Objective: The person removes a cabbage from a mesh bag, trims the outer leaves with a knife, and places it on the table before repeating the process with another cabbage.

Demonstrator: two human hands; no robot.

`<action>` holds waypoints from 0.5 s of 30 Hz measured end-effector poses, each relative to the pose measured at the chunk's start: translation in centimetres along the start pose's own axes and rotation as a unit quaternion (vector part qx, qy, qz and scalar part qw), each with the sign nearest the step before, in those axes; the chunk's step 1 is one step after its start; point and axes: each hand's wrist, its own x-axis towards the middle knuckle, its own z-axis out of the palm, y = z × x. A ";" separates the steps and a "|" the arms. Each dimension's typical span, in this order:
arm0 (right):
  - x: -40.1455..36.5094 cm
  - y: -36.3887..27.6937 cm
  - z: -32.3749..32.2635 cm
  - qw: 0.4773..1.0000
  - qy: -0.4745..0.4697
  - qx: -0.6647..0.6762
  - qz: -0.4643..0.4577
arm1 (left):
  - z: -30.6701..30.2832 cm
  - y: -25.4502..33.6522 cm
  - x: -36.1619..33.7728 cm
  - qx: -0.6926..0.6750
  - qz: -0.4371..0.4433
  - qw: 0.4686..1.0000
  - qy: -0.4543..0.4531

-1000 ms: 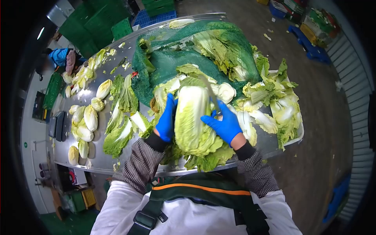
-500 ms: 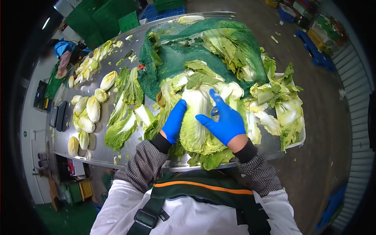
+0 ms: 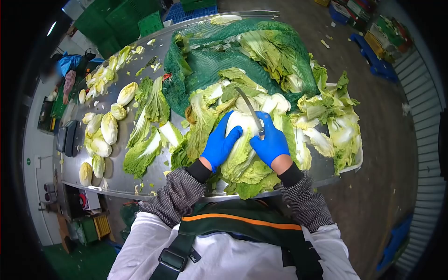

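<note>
A pale green cabbage head (image 3: 239, 156) lies at the table's near edge, its white base pointing away from me. Blue-gloved, my left hand (image 3: 221, 143) is spread against the cabbage's left side, thumb on top. My right hand (image 3: 270, 142), also gloved in blue, is closed around a knife (image 3: 249, 108); the handle is mostly hidden, and the curved blade points up and left over the base. Loose outer leaves (image 3: 201, 122) surround the cabbage. Just beyond is a green net bag (image 3: 210, 63) with leafy cabbage inside.
Several small yellowish heads (image 3: 109, 128) lie on the metal table's (image 3: 126, 163) left part. Trimmed leaves fill a white tray (image 3: 360, 156) at the right. Green crates (image 3: 150, 24) stand behind. Another person's arm (image 3: 69, 84) shows at the far left.
The knife blade has come into clear view above the cabbage base. My left hand has shifted right onto the cabbage, and my right hand has turned and lowered slightly.
</note>
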 end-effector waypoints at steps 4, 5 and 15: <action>0.0 1.3 -1.0 0.986 -0.030 0.155 0.046 | -0.4 -2.1 0.7 -0.102 -0.021 0.993 -0.054; 0.0 1.7 -1.5 0.970 -0.044 0.228 0.064 | -0.8 -2.4 0.4 -0.255 -0.094 0.960 -0.068; -1.4 5.2 -3.9 0.996 0.018 -0.043 0.073 | -4.3 -2.1 0.8 -0.660 -0.158 0.734 -0.015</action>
